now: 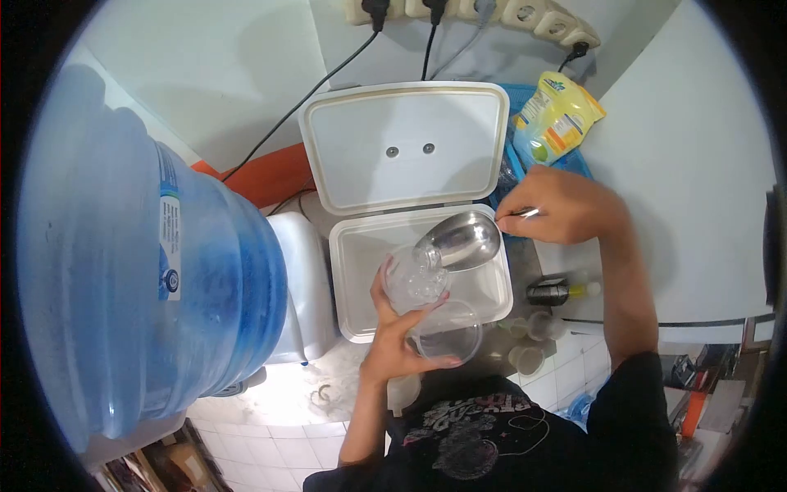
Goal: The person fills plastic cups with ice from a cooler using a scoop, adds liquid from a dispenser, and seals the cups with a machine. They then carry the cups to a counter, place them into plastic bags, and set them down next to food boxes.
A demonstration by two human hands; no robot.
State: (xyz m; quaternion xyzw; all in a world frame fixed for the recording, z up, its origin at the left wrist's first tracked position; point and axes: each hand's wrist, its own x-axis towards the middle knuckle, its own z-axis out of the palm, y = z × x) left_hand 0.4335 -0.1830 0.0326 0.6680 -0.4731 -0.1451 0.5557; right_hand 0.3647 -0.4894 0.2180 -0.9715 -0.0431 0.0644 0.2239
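Observation:
My left hand [396, 334] holds two clear plastic cups over the front of an open white ice box [343, 283]. One plastic cup [402, 283] has clear lumps that look like ice [428, 283] in it; the other cup [451, 336] looks empty and sits lower, near my fingertips. My right hand [566, 205] is closed around the handle of a shiny metal scoop [467, 242]. The scoop tilts down to the left, its lip at the cup's mouth, with ice at its edge. The box's lid [406, 148] stands raised behind.
A large blue water bottle [221, 279] fills the left side, with a white container [299, 287] beside it. Behind right, a yellow pouch [557, 115] rests on a blue basket [516, 98]. A dark bottle [549, 291] and small cups [526, 358] stand right. Cords hang from wall sockets [525, 12].

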